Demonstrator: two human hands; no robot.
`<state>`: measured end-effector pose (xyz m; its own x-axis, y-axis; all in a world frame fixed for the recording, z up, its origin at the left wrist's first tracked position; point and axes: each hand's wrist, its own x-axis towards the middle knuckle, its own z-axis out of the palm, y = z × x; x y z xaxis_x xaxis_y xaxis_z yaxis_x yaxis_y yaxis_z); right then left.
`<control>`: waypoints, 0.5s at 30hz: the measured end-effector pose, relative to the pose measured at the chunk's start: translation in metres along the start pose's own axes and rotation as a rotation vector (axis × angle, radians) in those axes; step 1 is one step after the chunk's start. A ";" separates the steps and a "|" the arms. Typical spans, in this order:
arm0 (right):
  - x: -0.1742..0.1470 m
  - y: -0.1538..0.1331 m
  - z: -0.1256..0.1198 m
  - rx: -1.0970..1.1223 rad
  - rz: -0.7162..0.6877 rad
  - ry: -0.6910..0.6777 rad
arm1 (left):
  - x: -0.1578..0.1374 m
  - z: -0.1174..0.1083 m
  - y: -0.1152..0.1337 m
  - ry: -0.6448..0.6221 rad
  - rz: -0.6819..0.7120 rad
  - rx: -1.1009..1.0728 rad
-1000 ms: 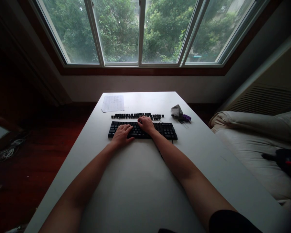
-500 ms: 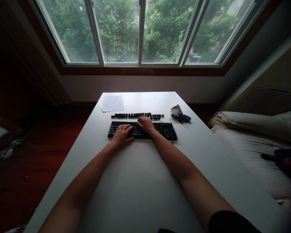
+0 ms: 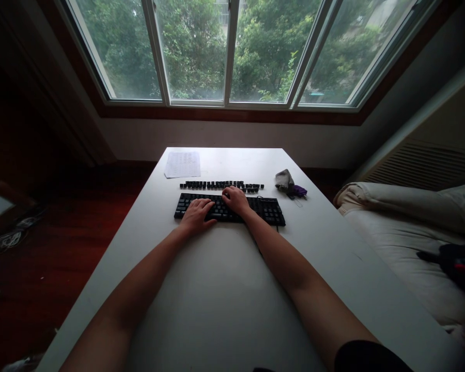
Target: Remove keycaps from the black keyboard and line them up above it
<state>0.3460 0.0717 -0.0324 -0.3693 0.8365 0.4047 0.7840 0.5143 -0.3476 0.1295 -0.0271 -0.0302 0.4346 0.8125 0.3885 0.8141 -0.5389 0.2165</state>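
A black keyboard (image 3: pixel 273 211) lies across the white table, with its keys partly covered by both hands. My left hand (image 3: pixel 197 212) rests on its left part, fingers stretched out and thumb near the front edge. Over the middle of the keyboard, at its upper rows, my right hand (image 3: pixel 236 200) has its fingers bent together; whatever may be between the fingertips is too small to make out. Just behind the keyboard, loose black keycaps (image 3: pixel 205 185) stand in uneven rows, close to my right fingertips.
A printed sheet of paper (image 3: pixel 182 164) lies at the table's far left. To the right of the keycaps sit a grey cloth pouch (image 3: pixel 283 181) and a purple bundle (image 3: pixel 299 191). A cable runs from the keyboard under my right forearm. A bed (image 3: pixel 387 243) flanks the table's right side.
The whole view has shifted slightly, so the scene sits a little further right. Both hands keep nearly the same place on the keyboard.
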 end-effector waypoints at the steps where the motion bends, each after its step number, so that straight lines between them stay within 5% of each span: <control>1: 0.000 0.000 0.000 0.000 0.000 0.001 | 0.000 0.000 0.000 0.001 0.000 -0.002; 15: 0.000 -0.002 -0.004 0.001 -0.001 0.020 | 0.000 0.000 0.002 -0.001 0.000 0.018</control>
<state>0.3467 0.0700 -0.0287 -0.3598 0.8320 0.4222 0.7833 0.5152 -0.3479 0.1308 -0.0277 -0.0296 0.4347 0.8131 0.3872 0.8211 -0.5345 0.2005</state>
